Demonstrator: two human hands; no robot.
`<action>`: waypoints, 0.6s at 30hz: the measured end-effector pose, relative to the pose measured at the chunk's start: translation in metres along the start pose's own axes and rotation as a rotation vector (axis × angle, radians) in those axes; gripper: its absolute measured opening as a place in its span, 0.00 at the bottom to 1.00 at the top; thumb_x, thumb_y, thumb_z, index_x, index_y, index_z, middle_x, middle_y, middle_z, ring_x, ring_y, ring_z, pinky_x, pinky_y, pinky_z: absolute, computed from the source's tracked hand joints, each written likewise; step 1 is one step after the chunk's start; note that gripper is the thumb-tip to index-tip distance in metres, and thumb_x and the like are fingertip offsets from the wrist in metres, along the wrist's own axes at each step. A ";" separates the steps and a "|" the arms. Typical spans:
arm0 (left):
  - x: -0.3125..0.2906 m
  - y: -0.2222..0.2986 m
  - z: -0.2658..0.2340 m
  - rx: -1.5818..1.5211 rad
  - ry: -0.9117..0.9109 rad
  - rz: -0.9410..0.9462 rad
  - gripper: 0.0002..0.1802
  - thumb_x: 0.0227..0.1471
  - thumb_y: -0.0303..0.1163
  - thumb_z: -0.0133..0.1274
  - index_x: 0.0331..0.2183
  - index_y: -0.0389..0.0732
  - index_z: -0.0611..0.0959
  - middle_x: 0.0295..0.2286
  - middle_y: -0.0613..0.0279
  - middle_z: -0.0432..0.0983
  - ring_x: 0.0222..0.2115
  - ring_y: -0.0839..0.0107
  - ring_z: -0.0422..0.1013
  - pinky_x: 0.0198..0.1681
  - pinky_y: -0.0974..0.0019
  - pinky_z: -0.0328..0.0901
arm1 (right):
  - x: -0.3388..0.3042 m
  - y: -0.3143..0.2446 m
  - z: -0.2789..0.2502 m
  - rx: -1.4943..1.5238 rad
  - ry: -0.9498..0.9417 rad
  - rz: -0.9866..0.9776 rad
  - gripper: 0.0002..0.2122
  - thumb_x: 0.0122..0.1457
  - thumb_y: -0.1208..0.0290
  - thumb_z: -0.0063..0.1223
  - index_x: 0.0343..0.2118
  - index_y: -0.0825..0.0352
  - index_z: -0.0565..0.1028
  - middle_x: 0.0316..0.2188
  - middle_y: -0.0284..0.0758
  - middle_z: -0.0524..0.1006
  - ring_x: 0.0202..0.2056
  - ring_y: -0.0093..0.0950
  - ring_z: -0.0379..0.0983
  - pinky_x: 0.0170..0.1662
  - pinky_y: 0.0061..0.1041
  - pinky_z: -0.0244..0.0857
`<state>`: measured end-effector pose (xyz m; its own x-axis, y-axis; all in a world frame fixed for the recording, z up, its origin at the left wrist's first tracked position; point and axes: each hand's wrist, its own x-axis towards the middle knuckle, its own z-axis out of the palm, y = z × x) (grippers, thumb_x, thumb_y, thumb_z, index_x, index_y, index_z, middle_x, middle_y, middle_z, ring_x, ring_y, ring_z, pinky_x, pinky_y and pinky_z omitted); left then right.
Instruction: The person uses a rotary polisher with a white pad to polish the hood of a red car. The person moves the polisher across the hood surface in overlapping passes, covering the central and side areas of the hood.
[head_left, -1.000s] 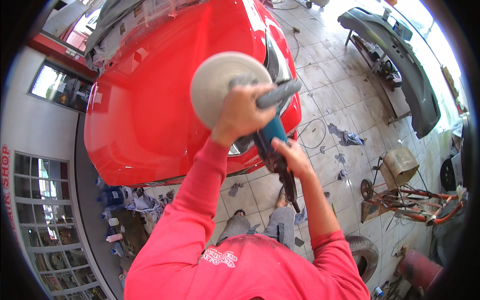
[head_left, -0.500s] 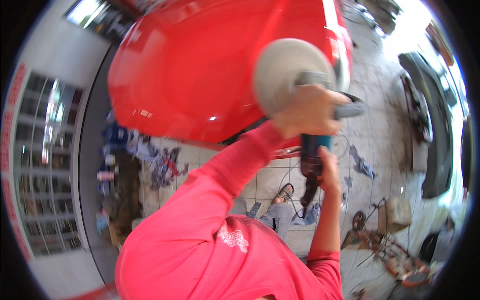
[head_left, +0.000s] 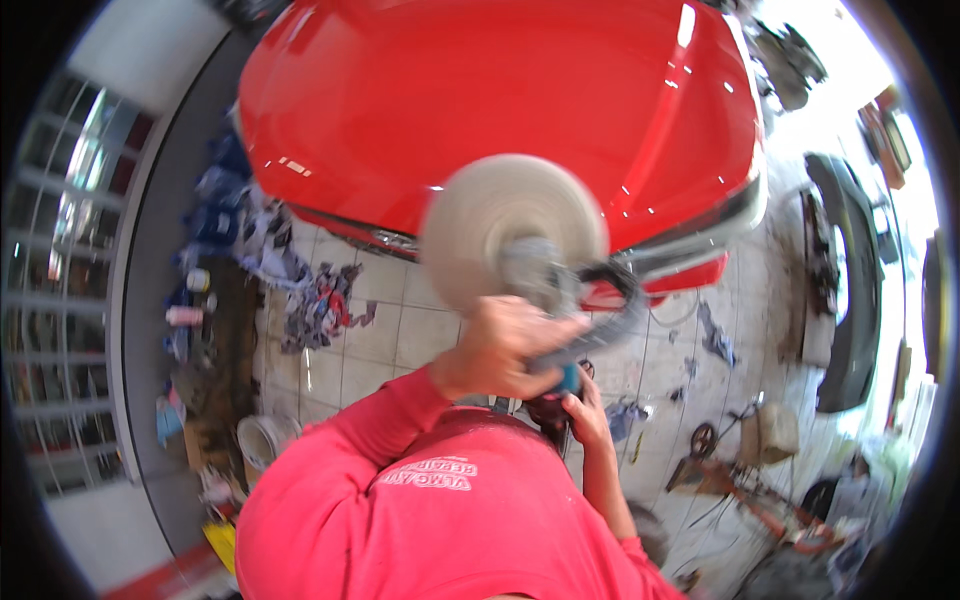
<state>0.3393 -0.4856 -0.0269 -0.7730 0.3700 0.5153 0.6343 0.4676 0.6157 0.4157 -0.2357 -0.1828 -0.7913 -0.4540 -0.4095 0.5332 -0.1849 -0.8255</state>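
Note:
A power polisher with a large, round, off-white pad [head_left: 470,225] is in both my hands, close in front of my chest. My left hand [head_left: 497,345] is closed round its looped side handle [head_left: 600,335]. Around the dark rear body [head_left: 550,412] my right hand [head_left: 588,412] is wrapped, partly hidden by the machine. The pad looks smeared, and its face is turned away from me. Beyond it lies the glossy red hood [head_left: 480,90] of a car; the pad overlaps its front edge in view, and I cannot tell whether they touch.
Crumpled rags [head_left: 325,305] litter the tiled floor at left, with a white bucket [head_left: 265,438] nearer. A dark bumper [head_left: 848,280] stands along the right side. Lower right is a wheeled metal frame [head_left: 755,500]. A grilled window [head_left: 70,290] runs along the left wall.
The polisher has come back toward my body and left, off the hood's right part. Both hands still hold it. More of the hood and the car's front edge shows.

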 end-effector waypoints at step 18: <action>-0.075 -0.050 -0.105 -0.048 0.120 -0.180 0.37 0.36 0.30 0.66 0.54 0.37 0.87 0.31 0.52 0.84 0.28 0.57 0.79 0.38 0.56 0.74 | 0.043 0.033 0.073 -0.571 0.048 -0.006 0.35 0.48 0.53 0.78 0.56 0.69 0.78 0.41 0.42 0.87 0.44 0.35 0.84 0.50 0.36 0.75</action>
<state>0.3671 -0.6216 -0.0338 -0.8684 0.1845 0.4603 0.4886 0.4773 0.7304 0.4209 -0.3254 -0.1992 -0.8140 -0.4115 -0.4100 0.2931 0.3184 -0.9015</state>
